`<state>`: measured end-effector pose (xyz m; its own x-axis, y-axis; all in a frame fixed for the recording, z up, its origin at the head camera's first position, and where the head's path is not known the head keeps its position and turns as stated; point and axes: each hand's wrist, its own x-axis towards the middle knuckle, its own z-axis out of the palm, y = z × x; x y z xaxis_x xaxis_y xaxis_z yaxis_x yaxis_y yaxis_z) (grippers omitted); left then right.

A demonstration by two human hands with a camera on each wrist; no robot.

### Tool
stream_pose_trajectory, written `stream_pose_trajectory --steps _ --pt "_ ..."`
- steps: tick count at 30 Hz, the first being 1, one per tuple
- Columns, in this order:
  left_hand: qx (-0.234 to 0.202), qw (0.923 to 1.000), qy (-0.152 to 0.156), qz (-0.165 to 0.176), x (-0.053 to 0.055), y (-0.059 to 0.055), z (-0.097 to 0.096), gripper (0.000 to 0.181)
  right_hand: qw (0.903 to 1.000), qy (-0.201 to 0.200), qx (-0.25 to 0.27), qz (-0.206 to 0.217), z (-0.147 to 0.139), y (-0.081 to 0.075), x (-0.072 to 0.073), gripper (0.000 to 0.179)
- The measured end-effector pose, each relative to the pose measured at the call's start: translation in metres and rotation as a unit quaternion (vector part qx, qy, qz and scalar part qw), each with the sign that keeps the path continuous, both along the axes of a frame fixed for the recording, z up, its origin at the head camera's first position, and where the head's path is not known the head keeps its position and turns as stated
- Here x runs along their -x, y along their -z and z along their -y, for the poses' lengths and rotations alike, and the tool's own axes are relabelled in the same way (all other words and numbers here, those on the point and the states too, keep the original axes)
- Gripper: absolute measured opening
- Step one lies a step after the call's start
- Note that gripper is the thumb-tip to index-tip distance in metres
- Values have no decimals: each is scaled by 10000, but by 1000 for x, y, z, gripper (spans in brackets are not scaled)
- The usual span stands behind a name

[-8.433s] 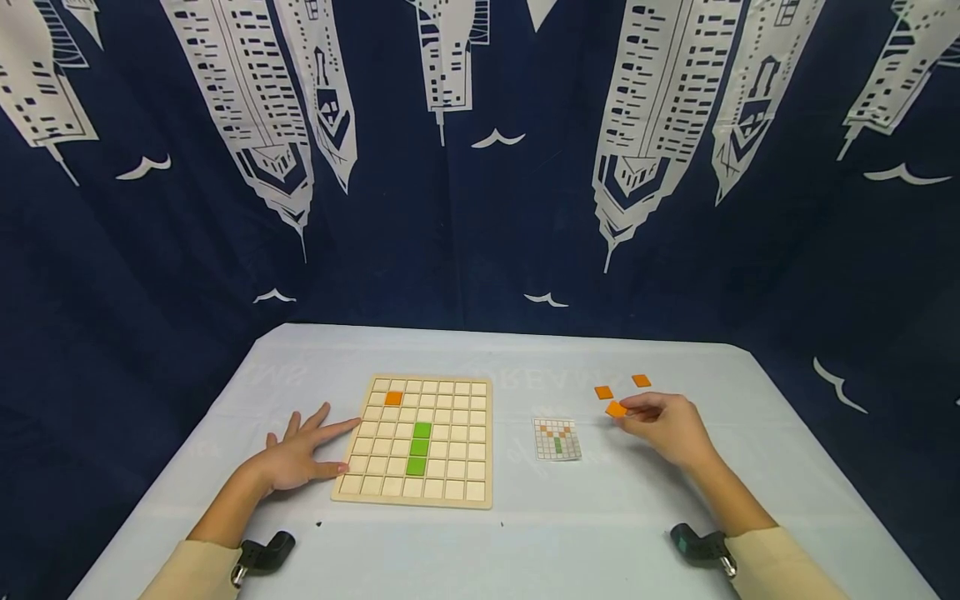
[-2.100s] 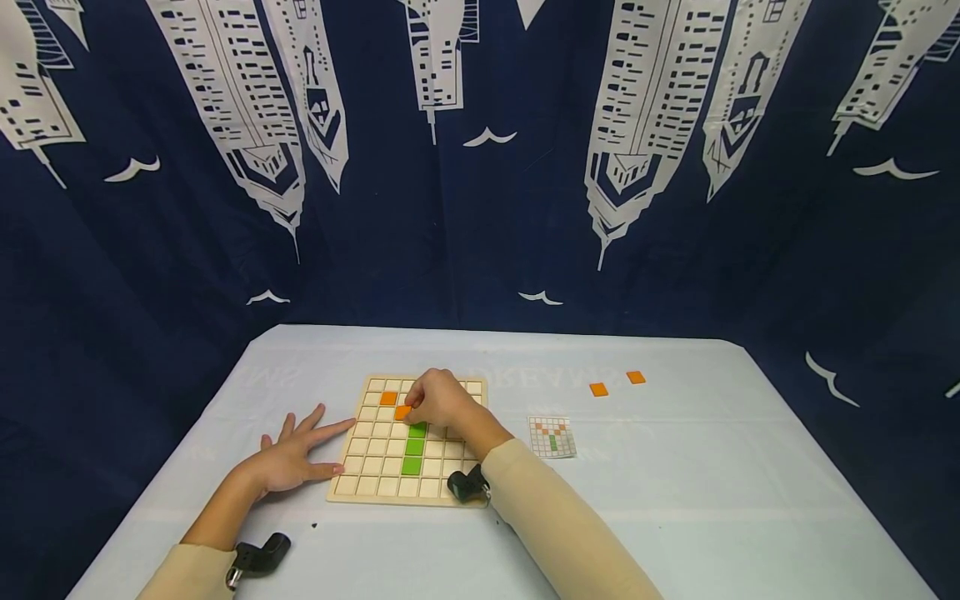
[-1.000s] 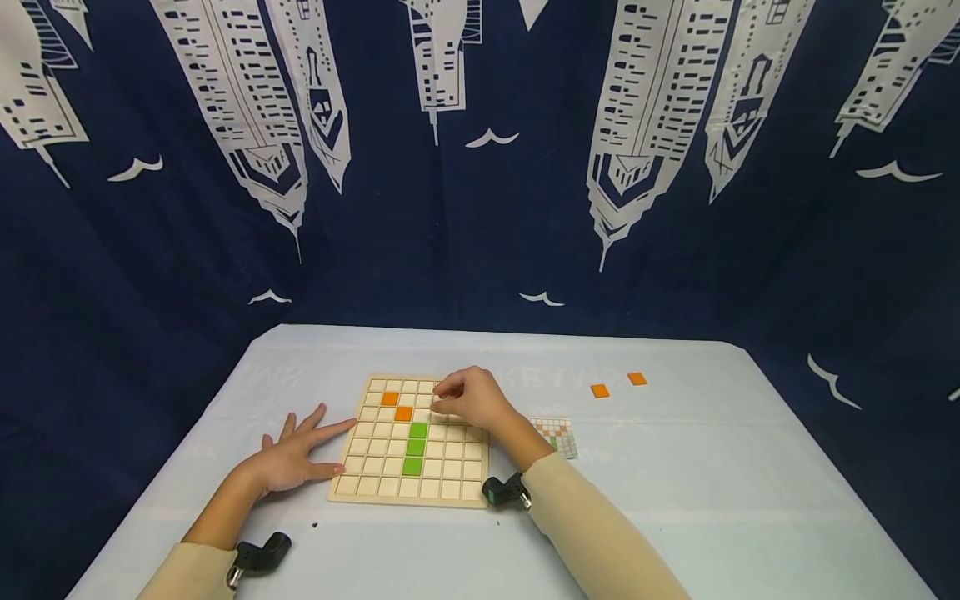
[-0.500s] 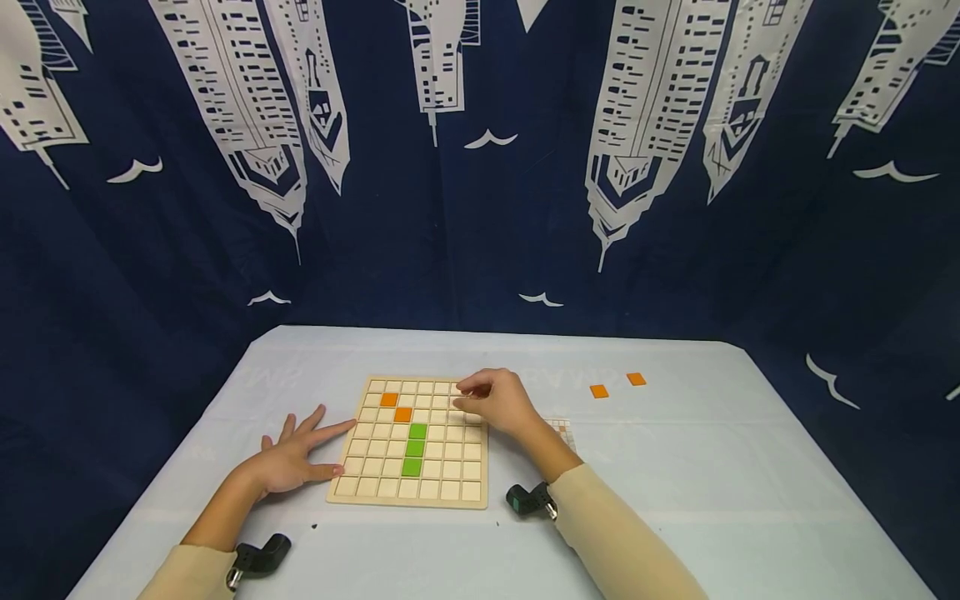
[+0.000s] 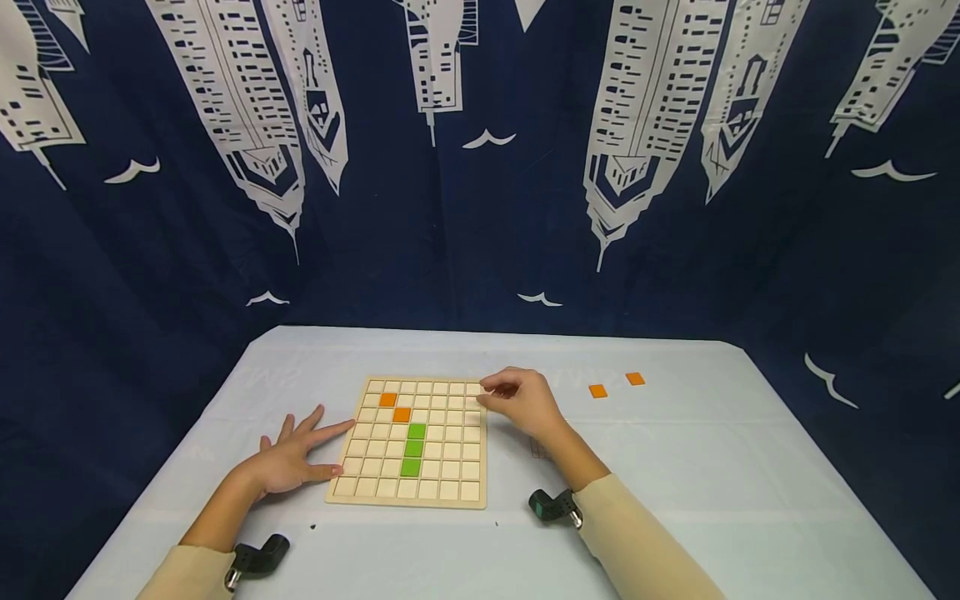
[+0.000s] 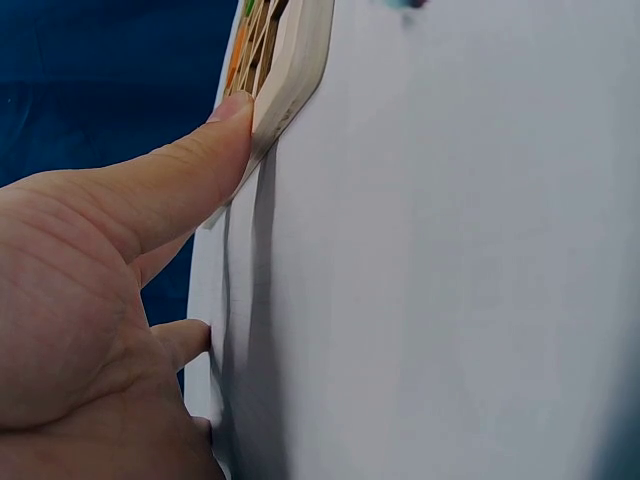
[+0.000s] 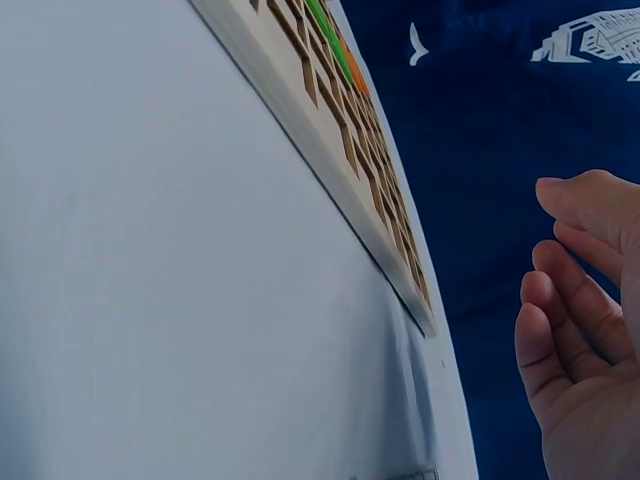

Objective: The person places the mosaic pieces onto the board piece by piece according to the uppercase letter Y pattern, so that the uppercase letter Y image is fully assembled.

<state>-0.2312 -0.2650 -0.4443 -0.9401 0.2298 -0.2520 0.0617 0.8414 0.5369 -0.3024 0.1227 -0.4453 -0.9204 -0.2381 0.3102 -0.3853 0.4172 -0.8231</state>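
A wooden grid board (image 5: 459,471) lies on the white table, with two orange square tiles (image 5: 402,415) set diagonally at its upper left and a column of green tiles (image 5: 413,448) below them. My left hand (image 5: 291,460) is spread flat at the board's left side; in the left wrist view its thumb (image 6: 190,170) touches the board's edge. My right hand (image 5: 527,407) hovers by the upper right corner of the board, fingers loosely bent. Nothing sits between those fingers (image 7: 565,265) in the right wrist view.
Two loose orange tiles (image 5: 597,391) lie on the table at the right, past my right hand. A small printed grid card (image 5: 537,450) is mostly hidden under my right forearm. A dark blue curtain (image 5: 450,233) hangs behind the table's far edge.
The right hand brought an orange tile from the right and left it on the board, diagonally below the first orange one. It has since drawn back rightward, empty. The left hand stays put.
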Motion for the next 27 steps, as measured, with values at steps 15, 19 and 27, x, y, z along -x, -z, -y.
stream_pose_trajectory --steps 15,19,27 --pt "-89 10000 -33 21 0 1 0 86 9998 214 8 -50 -39 -1 -11 24" --pt "-85 9999 -54 41 0 0 0 86 9995 326 -6 -11 -51 -2 -14 24" --pt "-120 9999 -52 57 -1 -1 0 86 9987 511 -44 -50 -73 0 -18 23"
